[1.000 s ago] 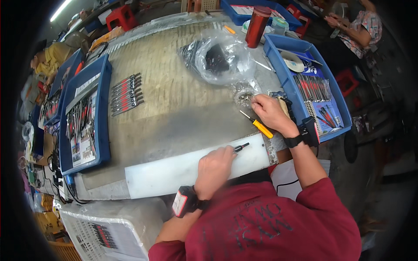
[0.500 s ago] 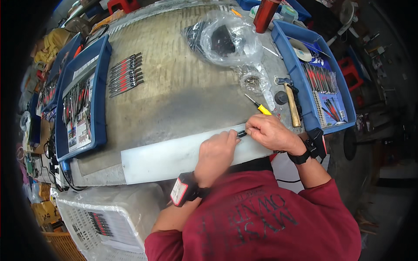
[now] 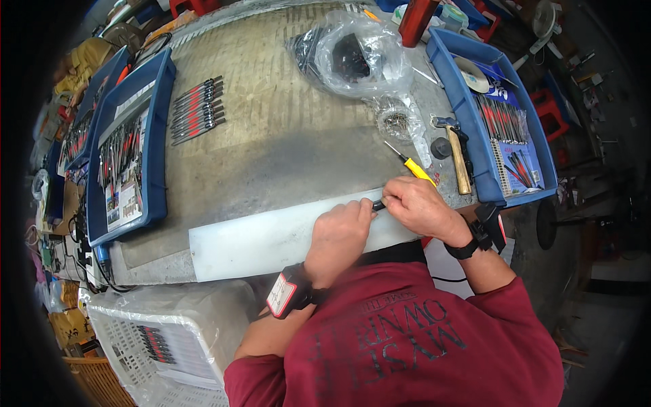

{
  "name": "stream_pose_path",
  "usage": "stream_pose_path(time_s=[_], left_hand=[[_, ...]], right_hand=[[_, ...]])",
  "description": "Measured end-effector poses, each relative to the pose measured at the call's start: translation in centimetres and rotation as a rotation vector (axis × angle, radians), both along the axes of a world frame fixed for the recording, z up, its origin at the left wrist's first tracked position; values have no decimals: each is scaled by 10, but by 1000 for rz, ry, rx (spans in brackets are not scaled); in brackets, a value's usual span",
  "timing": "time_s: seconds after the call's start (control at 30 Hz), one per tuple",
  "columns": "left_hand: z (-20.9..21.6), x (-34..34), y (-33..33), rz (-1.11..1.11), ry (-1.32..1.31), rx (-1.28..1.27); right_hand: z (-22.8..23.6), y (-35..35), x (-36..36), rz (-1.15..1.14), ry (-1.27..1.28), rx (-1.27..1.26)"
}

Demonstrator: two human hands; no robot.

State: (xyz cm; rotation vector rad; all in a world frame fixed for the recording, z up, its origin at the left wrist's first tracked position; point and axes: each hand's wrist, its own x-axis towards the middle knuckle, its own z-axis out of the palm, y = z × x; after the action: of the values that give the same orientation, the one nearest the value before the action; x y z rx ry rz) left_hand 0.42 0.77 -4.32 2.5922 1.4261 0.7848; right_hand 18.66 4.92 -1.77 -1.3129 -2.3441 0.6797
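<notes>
Both hands meet over the right part of a long white board [image 3: 251, 244] along the table's near edge. Between them a short stretch of a small black rod-like piece [image 3: 378, 205] shows; its ends are hidden in my fingers. My left hand [image 3: 341, 234] is closed on its left end, knuckles up. My right hand [image 3: 422, 209] pinches the other end. Just beyond the right hand lies a screwdriver [image 3: 419, 171] with a yellow handle, its shaft pointing away. A hammer [image 3: 461, 163] with a wooden handle lies farther right.
Several black-and-red pen-like pieces [image 3: 196, 112] lie in a row at left. Blue trays [image 3: 161, 156] [image 3: 468, 115] holding similar pieces flank the table. At the back are a clear plastic bag [image 3: 386, 71] and a red cylinder [image 3: 415, 24]. A white basket [image 3: 203, 325] stands below left.
Both hands stay in nearly the same place, still closed together. The black piece between them looks slightly more tilted. The surroundings shift a little in the picture.
</notes>
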Motion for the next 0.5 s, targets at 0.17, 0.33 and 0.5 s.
stream_pose_path(time_s=[0.17,0.33,0.5], left_hand=[[-1,0,0,4,-40,-7],[0,0,2,17,-130,-54],[2,0,2,25,-122,-68]], right_hand=[[3,-3,-1,16,10,83],[12,4,9,38,40,32],[16,33,26,-127,160,47]])
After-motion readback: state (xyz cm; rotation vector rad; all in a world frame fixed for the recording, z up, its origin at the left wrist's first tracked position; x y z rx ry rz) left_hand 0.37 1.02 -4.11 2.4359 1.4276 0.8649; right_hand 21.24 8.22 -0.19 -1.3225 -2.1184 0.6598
